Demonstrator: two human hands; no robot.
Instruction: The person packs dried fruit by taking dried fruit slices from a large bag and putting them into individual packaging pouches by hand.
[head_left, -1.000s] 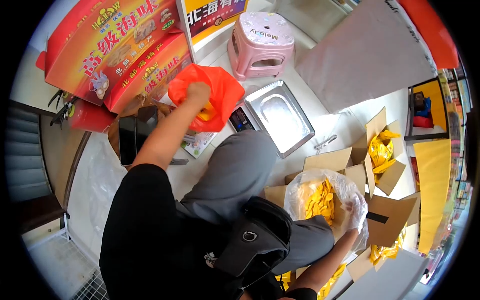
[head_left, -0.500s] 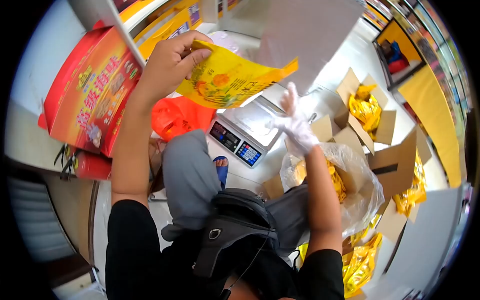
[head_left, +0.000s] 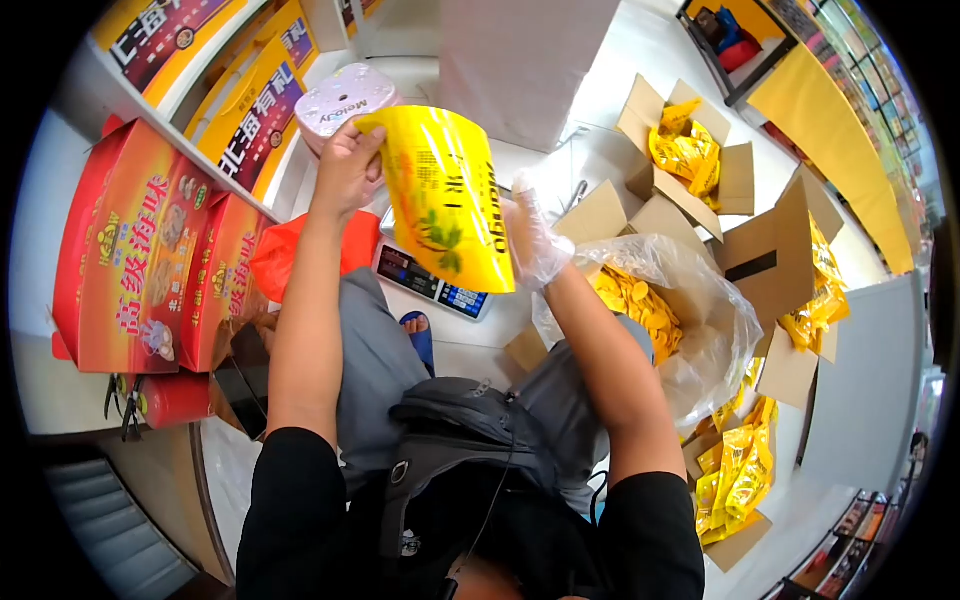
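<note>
My bare left hand [head_left: 347,172] pinches the upper left corner of a flat yellow printed pouch [head_left: 445,195], which hangs upright and curved over the scale. Close against the pouch's right edge is my right hand [head_left: 542,240], in a clear plastic glove, with its fingers stretched upward. Whether it touches the pouch I cannot tell, as the edge overlaps it. Below lies a digital scale [head_left: 430,283], its plate mostly hidden by the pouch. Beside my right forearm, a carton lined with a clear plastic bag [head_left: 725,335] holds loose yellow-orange dried pieces [head_left: 640,305].
A red plastic bag [head_left: 310,258] lies left of the scale. Red gift boxes [head_left: 125,250] and a fire extinguisher [head_left: 175,400] stand at left. Open cartons [head_left: 735,180] with filled yellow pouches [head_left: 690,155] are at right. A pink Melody box [head_left: 345,100] sits behind.
The pouch has swung from nearly level to upright and turned its printed face toward me. My right hand has come in to the pouch's edge. The whole view has shifted.
</note>
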